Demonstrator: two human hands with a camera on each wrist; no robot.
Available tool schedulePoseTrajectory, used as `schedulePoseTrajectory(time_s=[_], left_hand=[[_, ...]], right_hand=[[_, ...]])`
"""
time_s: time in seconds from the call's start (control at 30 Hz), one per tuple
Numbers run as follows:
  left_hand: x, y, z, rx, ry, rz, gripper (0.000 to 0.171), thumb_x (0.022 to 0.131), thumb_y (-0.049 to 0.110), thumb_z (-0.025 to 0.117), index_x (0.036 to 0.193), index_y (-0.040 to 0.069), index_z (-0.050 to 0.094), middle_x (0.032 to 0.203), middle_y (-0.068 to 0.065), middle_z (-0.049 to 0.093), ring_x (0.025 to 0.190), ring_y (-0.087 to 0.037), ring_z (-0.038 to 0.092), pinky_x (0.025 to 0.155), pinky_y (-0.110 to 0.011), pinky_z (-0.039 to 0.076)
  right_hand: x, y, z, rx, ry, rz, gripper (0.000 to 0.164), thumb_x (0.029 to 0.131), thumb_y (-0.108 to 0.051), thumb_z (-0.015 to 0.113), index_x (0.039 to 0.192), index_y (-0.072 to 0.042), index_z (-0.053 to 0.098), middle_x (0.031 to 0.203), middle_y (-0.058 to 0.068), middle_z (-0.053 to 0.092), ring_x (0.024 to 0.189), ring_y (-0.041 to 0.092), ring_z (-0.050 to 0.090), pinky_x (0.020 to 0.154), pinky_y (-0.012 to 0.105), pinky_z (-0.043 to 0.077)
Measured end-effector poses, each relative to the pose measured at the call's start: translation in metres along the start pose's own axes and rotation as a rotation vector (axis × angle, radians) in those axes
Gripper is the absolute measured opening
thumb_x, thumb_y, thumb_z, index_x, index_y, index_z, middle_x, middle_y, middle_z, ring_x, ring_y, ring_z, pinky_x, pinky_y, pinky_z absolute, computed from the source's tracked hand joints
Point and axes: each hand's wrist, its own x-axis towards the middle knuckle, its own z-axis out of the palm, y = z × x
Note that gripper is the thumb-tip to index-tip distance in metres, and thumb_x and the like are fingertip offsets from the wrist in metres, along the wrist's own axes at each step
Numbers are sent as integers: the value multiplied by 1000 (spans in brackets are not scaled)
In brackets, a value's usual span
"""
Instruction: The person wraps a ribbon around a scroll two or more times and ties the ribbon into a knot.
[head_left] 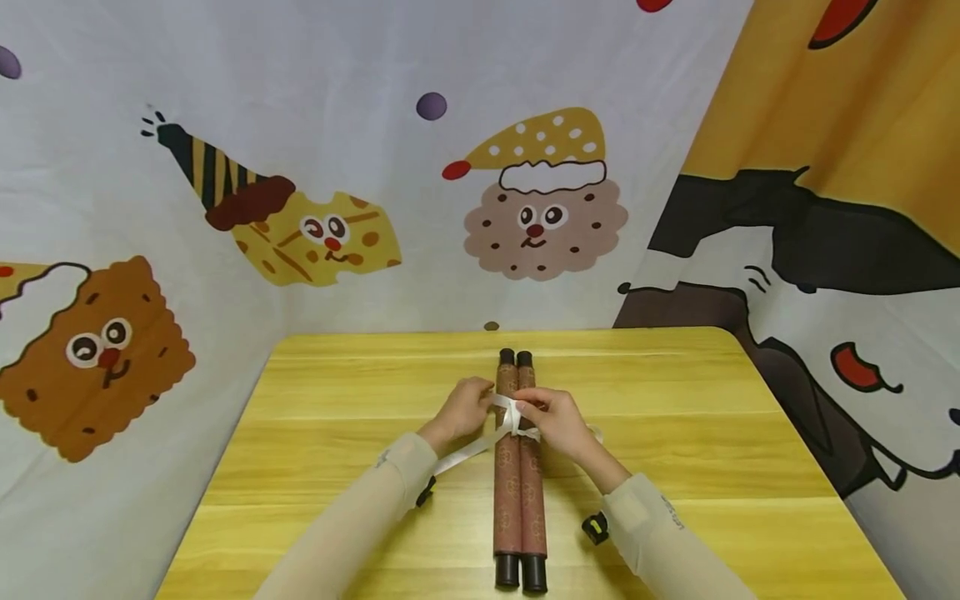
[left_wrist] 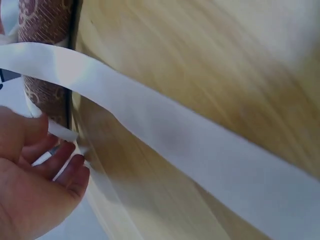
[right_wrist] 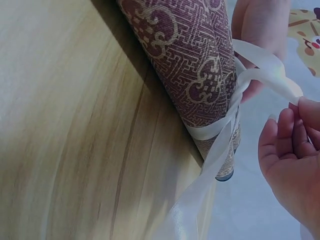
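Two scrolls [head_left: 507, 500] in patterned reddish-brown covering lie side by side on the table, with black knobs at their ends. A white ribbon [head_left: 512, 418] wraps round both near their upper part and crosses over on top. At the left side of the pair, my left hand [head_left: 463, 410] pinches a stretch of the ribbon between thumb and fingers. My right hand [head_left: 561, 421] pinches a loop of the ribbon [right_wrist: 272, 75] between thumb and forefinger, its other fingers curled. One long ribbon tail [left_wrist: 170, 130] slants away toward the left forearm.
The light wood table [head_left: 337, 500] reaches round the scrolls on all sides. Behind it hangs a white cloth [head_left: 360, 100] with cartoon prints. A yellow and dark cloth [head_left: 847, 117] hangs at the right. Small black devices [head_left: 596, 527] sit at both wrists.
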Motion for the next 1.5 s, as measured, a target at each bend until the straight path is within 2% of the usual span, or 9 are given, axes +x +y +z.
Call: schedulePoseTrajectory(time_s=[0.17, 0.33, 0.43, 0.6, 0.8, 1.0, 1.13, 1.3, 1.5], left_hand=[[1, -3, -5, 17, -54, 16, 29, 90, 13, 63, 116, 1, 63, 112, -14, 62, 103, -26, 50, 94, -43, 44], [1, -7, -5, -70, -63, 14, 10, 87, 16, 67, 90, 7, 71, 88, -5, 66, 79, -15, 56, 73, -32, 51], [-1, -8, -6, -120, -42, 15, 10, 87, 14, 67, 82, 6, 71, 79, -4, 68, 68, -13, 56, 64, -29, 52], [-7, -9, -13, -152, 19, 18, 10, 87, 16, 67, 84, 7, 72, 77, -2, 69, 67, -10, 56, 64, -28, 51], [-20, -6, -23, -264, 51, 17, 9, 86, 16, 68, 87, 8, 72, 81, -1, 70, 68, -11, 58, 62, -27, 54], [-35, -2, -33, -370, 79, 1, 7, 85, 13, 69, 86, 8, 72, 79, -7, 71, 61, -13, 56, 52, -25, 50], [-46, 2, -34, -409, 77, -17, 7, 82, 11, 72, 89, 8, 72, 82, -6, 71, 65, -14, 60, 56, -27, 54], [-59, 6, -34, -417, 61, -31, 11, 81, 11, 73, 90, 7, 73, 83, -3, 71, 71, -18, 64, 62, -35, 57], [-72, 11, -31, -395, 49, -21, 12, 80, 14, 73, 91, 8, 74, 84, -1, 72, 69, -12, 63, 61, -29, 56]], right_hand=[[-5, -23, -1, -34, 5, -1, 16, 90, 0, 59, 102, 4, 68, 96, 22, 68, 81, 32, 61, 66, 48, 55], [-6, -29, -2, -50, 7, 23, 15, 90, -1, 59, 100, 5, 68, 96, 21, 68, 83, 36, 60, 65, 36, 55], [-7, -30, -2, -46, 1, 23, 15, 90, -1, 58, 100, 5, 68, 96, 21, 68, 83, 36, 60, 66, 38, 54], [-7, -32, -3, -30, -5, 28, 15, 91, 0, 57, 100, 6, 67, 95, 22, 68, 82, 37, 59, 67, 49, 54], [-7, -31, -4, -41, -7, 34, 15, 91, -1, 58, 100, 5, 67, 94, 23, 68, 81, 38, 60, 64, 41, 54], [-7, -29, -4, -53, 11, 5, 14, 90, 0, 58, 99, 5, 67, 92, 23, 67, 81, 34, 59, 66, 43, 53], [-7, -29, -4, -70, 22, 1, 14, 90, 0, 58, 99, 5, 68, 91, 22, 67, 82, 31, 59, 66, 39, 52], [-8, -28, -3, -61, 21, 22, 15, 90, 0, 58, 100, 6, 67, 91, 23, 66, 83, 31, 59, 66, 43, 54], [0, 2, -1, -4, 17, 48, 14, 90, -5, 60, 100, 1, 68, 91, 19, 66, 83, 29, 60, 68, 53, 55]])
